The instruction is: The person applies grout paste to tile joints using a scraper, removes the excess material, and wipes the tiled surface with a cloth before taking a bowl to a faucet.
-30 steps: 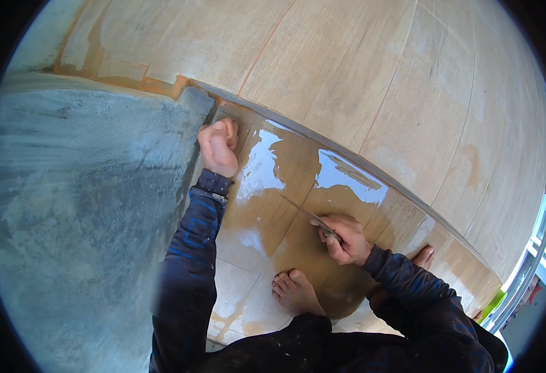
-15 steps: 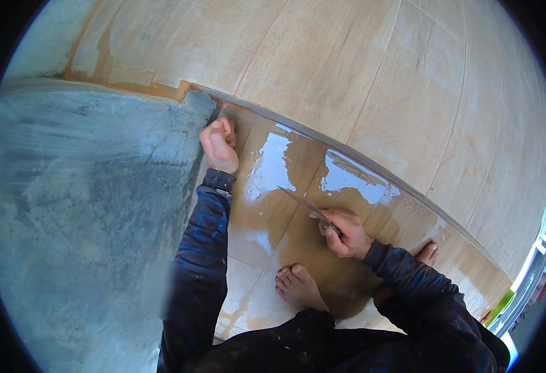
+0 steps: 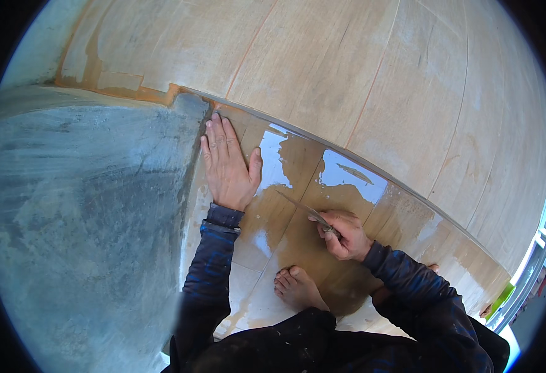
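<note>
Right hand (image 3: 345, 236) pinches a blade (image 3: 304, 208) near its lower end, over the middle of wet tiles (image 3: 263, 214); it looks light, stiff (perhaps slippery), best gripped there; left hand (image 3: 228, 168), fingers slightly spread, lies flat at the tiles' left edge, beside grey cement (image 3: 130, 217).

The floor (image 3: 243, 285) was of wood-look tile, its thin seams slanting from one toward seven o'clock. Water (image 3: 342, 175) lay over its middle in a brown film, shining white toward twelve and three o'clock. At ten o'clock the left hand (image 3: 229, 179) lay palm down on it. A bare foot (image 3: 295, 290) stood at six o'clock. Toward seven the tile looked paler.
</note>
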Action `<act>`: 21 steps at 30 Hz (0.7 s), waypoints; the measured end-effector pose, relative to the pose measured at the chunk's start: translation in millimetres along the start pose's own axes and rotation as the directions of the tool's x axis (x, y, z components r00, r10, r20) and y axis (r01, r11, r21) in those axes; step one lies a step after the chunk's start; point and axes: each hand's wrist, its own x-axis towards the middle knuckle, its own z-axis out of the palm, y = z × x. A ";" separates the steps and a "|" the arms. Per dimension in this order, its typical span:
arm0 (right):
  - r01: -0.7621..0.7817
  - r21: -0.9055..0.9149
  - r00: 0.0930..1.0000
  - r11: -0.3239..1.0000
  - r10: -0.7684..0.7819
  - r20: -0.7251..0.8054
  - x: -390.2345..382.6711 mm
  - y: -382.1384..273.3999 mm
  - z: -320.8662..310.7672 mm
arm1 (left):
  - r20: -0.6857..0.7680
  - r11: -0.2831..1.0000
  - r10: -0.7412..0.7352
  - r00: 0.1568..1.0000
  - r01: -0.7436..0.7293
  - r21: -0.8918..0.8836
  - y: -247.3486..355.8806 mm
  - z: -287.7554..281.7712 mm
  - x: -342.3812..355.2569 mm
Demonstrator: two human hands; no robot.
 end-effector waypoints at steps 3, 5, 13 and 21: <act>-0.012 0.062 1.000 0.998 0.012 0.013 0.7 -10.4 -6.5 | -0.018 0.999 -0.050 0.999 0.050 0.018 25.8 5.1 5.7; 0.066 0.106 0.997 0.992 -0.063 -0.033 4.8 -29.8 -10.7 | 0.028 0.998 0.009 1.000 -0.007 -0.061 44.1 8.3 3.8; 0.169 0.330 0.974 0.929 -0.106 -0.199 25.9 -110.8 4.6 | 0.056 0.394 0.867 0.495 -0.614 -0.684 239.9 59.5 -151.1; -0.008 0.293 0.980 0.956 0.066 -0.186 -28.7 -104.8 4.4 | -0.056 0.817 0.311 0.949 -0.297 -0.494 129.4 -7.6 -73.4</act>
